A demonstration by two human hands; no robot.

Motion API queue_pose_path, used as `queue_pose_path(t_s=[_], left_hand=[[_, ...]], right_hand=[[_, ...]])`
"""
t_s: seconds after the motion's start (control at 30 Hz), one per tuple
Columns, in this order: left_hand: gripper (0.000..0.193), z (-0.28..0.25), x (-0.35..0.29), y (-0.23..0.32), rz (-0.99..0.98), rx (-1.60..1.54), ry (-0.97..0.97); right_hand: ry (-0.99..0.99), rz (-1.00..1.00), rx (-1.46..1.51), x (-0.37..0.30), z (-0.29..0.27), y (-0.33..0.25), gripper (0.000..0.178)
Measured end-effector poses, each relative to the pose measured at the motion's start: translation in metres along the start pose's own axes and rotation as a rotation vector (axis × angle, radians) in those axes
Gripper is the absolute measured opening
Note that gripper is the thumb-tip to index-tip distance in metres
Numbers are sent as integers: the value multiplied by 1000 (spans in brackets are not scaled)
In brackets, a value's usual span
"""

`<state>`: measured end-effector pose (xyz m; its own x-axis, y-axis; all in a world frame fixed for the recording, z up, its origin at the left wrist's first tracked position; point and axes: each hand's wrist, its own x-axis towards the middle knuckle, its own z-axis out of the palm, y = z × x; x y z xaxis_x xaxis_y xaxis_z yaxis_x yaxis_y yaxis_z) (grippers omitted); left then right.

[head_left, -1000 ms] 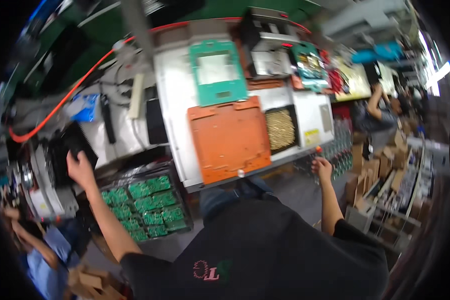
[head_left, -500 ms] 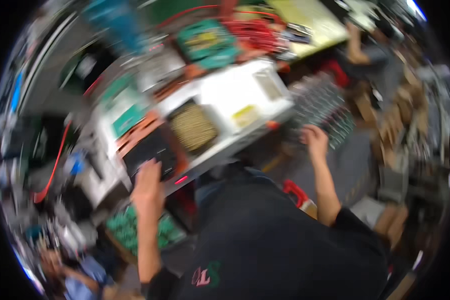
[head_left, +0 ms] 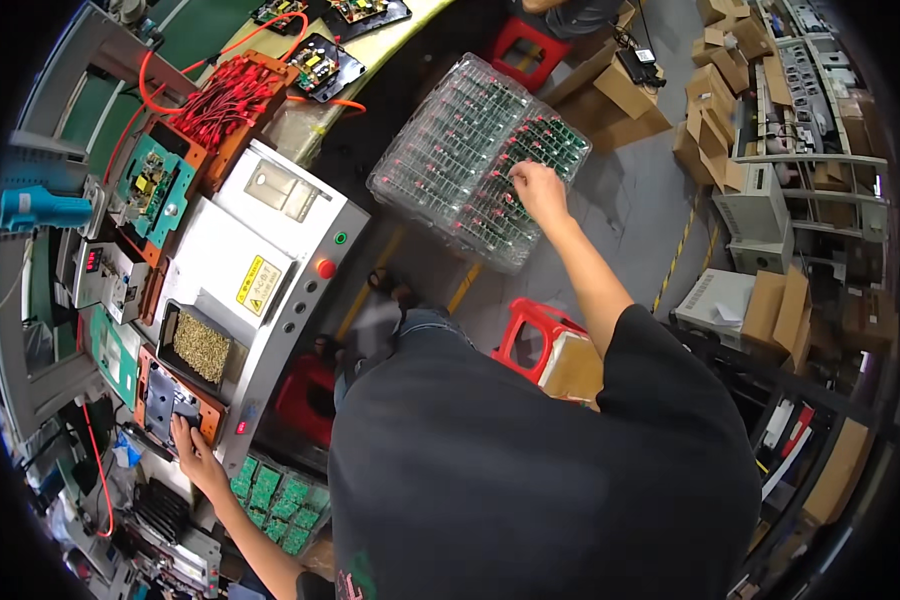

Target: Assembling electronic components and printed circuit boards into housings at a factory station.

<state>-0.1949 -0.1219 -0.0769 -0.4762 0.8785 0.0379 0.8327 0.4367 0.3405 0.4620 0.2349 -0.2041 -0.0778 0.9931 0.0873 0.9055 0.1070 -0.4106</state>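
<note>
Black cover point(head_left: 158, 393) now lies on the orange block point(head_left: 209, 413) on the bench point(head_left: 205, 240), left hand point(head_left: 199, 460) at its near end, grip unclear. Right hand point(head_left: 540, 192) has swung out over the clear tray point(head_left: 507, 258) of green boards point(head_left: 560, 142), fingertips bunched, pinch uncertain. Work now spans both spots.

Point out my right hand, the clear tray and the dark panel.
Right hand point(head_left: 538, 190): head view, middle of the hand.
Clear tray point(head_left: 503, 254): head view, near corner.
Dark panel point(head_left: 159, 398): head view, flat face.

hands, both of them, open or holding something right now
Left hand: at the dark panel; grip cannot be told.
Right hand: fingers curled over the clear tray; hold unclear.
</note>
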Motion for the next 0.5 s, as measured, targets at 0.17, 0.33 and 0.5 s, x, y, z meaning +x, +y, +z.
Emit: queue_pose_path(t_s=[0.17, 0.33, 0.5], left_hand=[[34, 5, -1, 9, -74, -32, 33], [28, 18, -24, 20, -173, -133, 229], [21, -20, -31, 100, -99, -282, 392]], right_hand=[[-212, -15, -225, -12, 23, 14, 11], [-376, -95, -580, -10, 39, 8, 18], [-189, -19, -112, 1, 0, -17, 42]])
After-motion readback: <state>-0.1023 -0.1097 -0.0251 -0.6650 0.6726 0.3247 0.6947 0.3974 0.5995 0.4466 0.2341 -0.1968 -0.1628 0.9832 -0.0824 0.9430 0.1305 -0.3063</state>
